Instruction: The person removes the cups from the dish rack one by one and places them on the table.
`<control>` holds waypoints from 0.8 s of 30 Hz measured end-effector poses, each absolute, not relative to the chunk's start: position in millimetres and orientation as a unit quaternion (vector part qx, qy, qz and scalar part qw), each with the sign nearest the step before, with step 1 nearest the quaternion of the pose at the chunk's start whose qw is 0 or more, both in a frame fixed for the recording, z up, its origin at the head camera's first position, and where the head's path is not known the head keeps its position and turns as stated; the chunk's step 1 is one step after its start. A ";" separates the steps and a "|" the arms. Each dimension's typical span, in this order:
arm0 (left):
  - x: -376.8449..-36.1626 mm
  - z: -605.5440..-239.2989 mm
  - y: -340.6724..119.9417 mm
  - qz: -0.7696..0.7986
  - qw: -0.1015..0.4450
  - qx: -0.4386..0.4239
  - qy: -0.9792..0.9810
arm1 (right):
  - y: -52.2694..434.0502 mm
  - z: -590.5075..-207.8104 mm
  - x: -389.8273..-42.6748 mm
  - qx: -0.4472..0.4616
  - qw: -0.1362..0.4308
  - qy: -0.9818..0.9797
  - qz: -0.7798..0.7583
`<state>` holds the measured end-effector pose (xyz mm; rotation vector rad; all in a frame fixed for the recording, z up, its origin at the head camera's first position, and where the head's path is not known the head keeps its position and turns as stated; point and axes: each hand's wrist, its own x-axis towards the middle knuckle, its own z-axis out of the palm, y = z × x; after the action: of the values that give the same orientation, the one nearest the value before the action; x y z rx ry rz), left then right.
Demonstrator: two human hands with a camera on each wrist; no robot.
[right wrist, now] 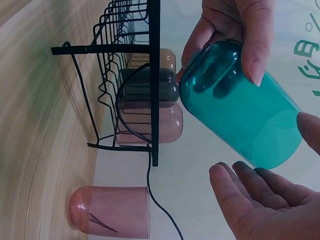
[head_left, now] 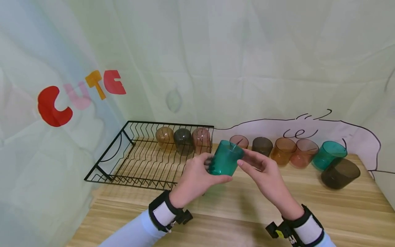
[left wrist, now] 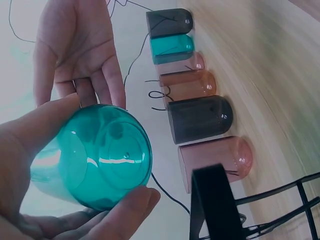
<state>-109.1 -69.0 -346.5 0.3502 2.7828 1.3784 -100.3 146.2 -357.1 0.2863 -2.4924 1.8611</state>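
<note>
Here left hand [head_left: 197,176] clasps teal cup [head_left: 224,158]; right hand [head_left: 262,171] slack, fingers straight beside rim.

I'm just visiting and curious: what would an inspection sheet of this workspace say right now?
Surface: wooden table.
Job's things: teal cup, tilted, above the table.
Clutter: black wire rack with three cups in it; six more cups in a row by the backdrop.
Grippers: left hand grips the teal cup; right hand open beside it, fingers at its rim.
Cables: nothing seen.
Surroundings: pale cloth backdrop with coloured letters.
</note>
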 end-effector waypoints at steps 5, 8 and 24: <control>-107.7 -347.3 -67.5 0.451 0.010 0.116 0.885 | 146.1 -356.0 -102.2 0.086 -0.007 -0.788 0.610; -107.4 -348.1 -67.0 0.444 0.007 0.115 0.889 | 144.7 -354.6 -103.4 0.082 -0.014 -0.784 0.615; -107.5 -347.2 -63.6 0.427 0.030 0.128 0.895 | 141.6 -355.1 -109.5 0.062 -0.037 -0.788 0.611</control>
<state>-107.5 -63.6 -347.2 0.3938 2.7579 1.3168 -109.5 141.6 -355.1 0.1995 -2.5376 1.9659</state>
